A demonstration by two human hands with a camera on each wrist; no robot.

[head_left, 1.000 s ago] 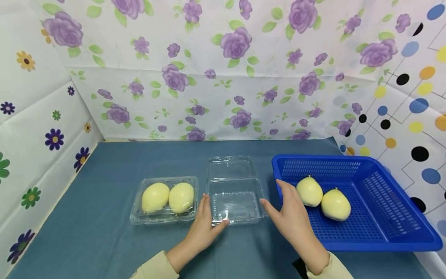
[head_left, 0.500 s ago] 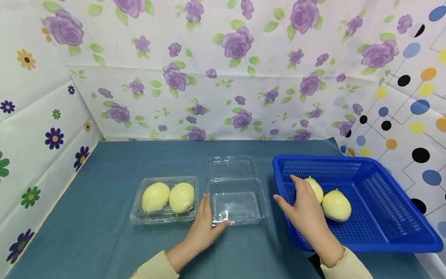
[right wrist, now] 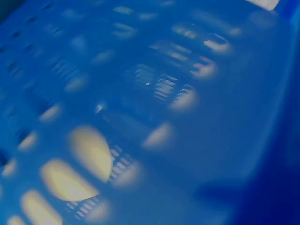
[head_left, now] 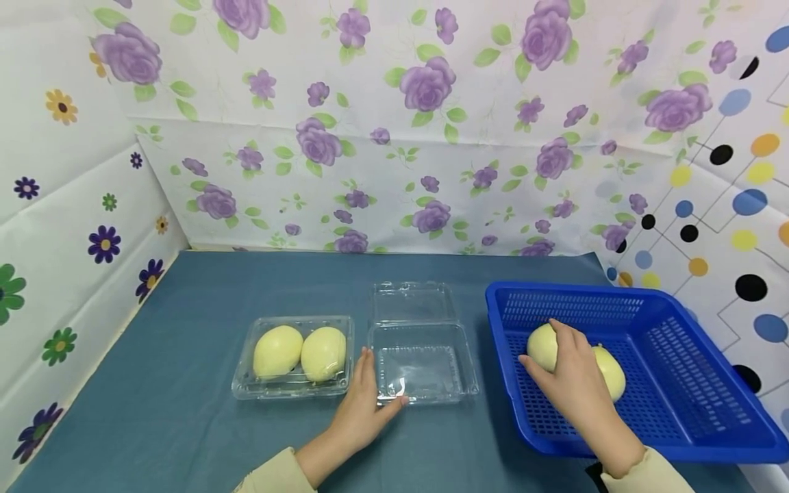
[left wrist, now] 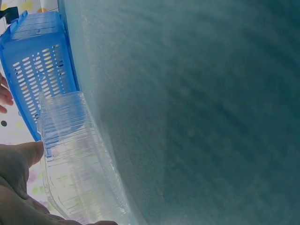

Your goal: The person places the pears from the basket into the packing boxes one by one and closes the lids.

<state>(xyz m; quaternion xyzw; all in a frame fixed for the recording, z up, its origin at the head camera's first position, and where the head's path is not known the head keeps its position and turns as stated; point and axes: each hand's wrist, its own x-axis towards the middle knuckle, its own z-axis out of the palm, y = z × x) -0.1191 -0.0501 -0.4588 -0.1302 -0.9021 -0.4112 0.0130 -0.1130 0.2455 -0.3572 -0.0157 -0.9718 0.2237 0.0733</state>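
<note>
My left hand [head_left: 359,415] touches the near left corner of an open clear plastic container [head_left: 419,363], thumb at its front edge and fingers along its left side. In the left wrist view the thumb [left wrist: 30,152] lies against the clear wall [left wrist: 77,154]. Inside the blue basket [head_left: 530,445], my right hand [head_left: 576,376] is spread over two pale yellow fruits, fingers around the left one [head_left: 542,348]; whether it grips cannot be told. The other fruit [head_left: 610,373] is partly hidden behind the hand. The right wrist view shows only blurred basket wall [right wrist: 197,140].
A closed clear container [head_left: 246,390] holding two pale yellow fruits [head_left: 277,351] stands left of my left hand. The open container's lid [head_left: 413,302] lies back, away from me. Patterned sheets [head_left: 382,171] line the back and sides of the blue-green tabletop [head_left: 203,424].
My right hand has moved right, from beside the open container into the basket and over the fruits. The left hand has kept its place at the container. The head view has shifted slightly.
</note>
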